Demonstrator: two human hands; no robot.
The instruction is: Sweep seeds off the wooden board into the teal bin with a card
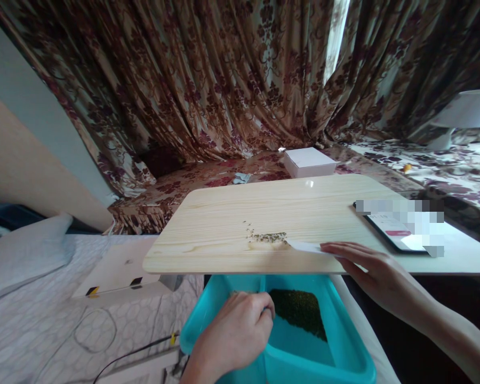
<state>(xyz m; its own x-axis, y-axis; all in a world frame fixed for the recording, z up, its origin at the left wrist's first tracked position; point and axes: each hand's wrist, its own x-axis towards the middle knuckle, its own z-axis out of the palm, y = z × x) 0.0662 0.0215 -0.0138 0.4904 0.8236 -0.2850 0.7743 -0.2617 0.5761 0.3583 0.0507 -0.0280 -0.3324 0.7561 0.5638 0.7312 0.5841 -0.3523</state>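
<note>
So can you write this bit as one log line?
left hand: at blue bin, grip unclear | right hand: holding white card | small bits: on board, by card tip

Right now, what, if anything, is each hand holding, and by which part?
The right hand holds a thin white sheet by its right end; whether the left hand holds anything cannot be told.

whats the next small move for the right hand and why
Probably nudge the white sheet in the right hand leftward into the loose grains: its tip is already at their edge, and some lie scattered on the wooden board beyond the main streak.
</note>
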